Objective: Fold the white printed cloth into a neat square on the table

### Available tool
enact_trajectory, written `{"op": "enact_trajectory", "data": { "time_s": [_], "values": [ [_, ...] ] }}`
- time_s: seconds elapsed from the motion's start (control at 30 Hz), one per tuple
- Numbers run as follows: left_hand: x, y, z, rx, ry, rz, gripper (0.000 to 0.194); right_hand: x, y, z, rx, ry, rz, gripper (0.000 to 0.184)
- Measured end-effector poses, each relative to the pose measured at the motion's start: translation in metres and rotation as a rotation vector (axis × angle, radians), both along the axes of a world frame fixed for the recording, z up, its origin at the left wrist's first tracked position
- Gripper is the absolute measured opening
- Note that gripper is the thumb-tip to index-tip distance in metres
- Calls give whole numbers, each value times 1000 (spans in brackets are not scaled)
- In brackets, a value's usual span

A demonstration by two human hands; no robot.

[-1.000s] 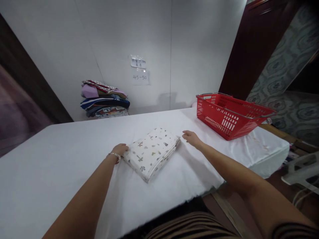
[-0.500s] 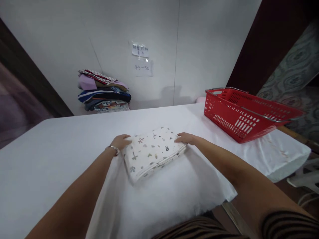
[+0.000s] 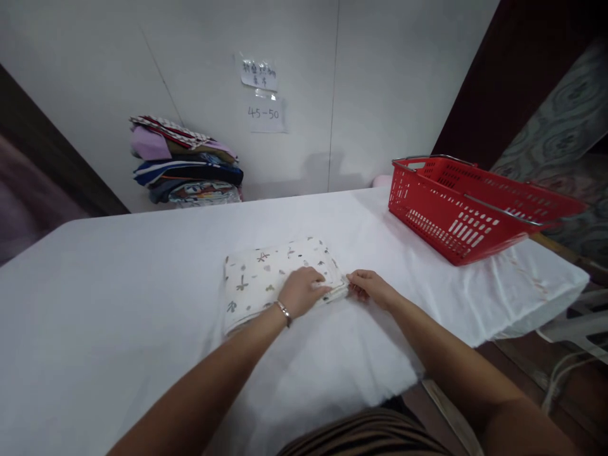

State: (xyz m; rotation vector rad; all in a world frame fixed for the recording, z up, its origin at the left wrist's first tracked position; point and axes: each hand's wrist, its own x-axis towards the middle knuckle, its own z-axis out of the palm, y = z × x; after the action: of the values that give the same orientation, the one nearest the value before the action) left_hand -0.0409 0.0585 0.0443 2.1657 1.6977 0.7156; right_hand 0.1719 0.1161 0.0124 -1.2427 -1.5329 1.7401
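Note:
A folded white cloth (image 3: 266, 282) with small brown, grey and green plant-like prints lies flat on the white-covered table. Across its right part rests my left hand (image 3: 300, 292), with a bracelet at the wrist. Its thumb and fingers are apart, pressing on the cloth near the front edge. My right hand (image 3: 370, 286) is at the cloth's right front corner, thumb and fingertips pinched together on that corner. The layered edges of the fold show between the two hands.
A red plastic basket (image 3: 456, 215) with metal handles stands at the table's right end. A pile of folded fabrics (image 3: 187, 164) sits against the wall at the back left. Two paper signs (image 3: 266, 114) hang on the wall. The white table cover (image 3: 118, 285) drapes over the near edge.
The folded cloth, held by both side edges before, now lies flat on the table. My left hand has moved right onto its top; my right hand has shifted to the right front corner.

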Motion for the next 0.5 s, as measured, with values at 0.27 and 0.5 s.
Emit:
{"op": "enact_trajectory", "data": {
  "time_s": [0.27, 0.5],
  "values": [
    [40, 2, -21, 30, 73, 79, 14, -8, -7, -7, 3, 60, -58, 23],
    [49, -6, -17, 160, 5, 232, 15, -8, -10, -5, 104, 91, -75, 23]
  ]
}}
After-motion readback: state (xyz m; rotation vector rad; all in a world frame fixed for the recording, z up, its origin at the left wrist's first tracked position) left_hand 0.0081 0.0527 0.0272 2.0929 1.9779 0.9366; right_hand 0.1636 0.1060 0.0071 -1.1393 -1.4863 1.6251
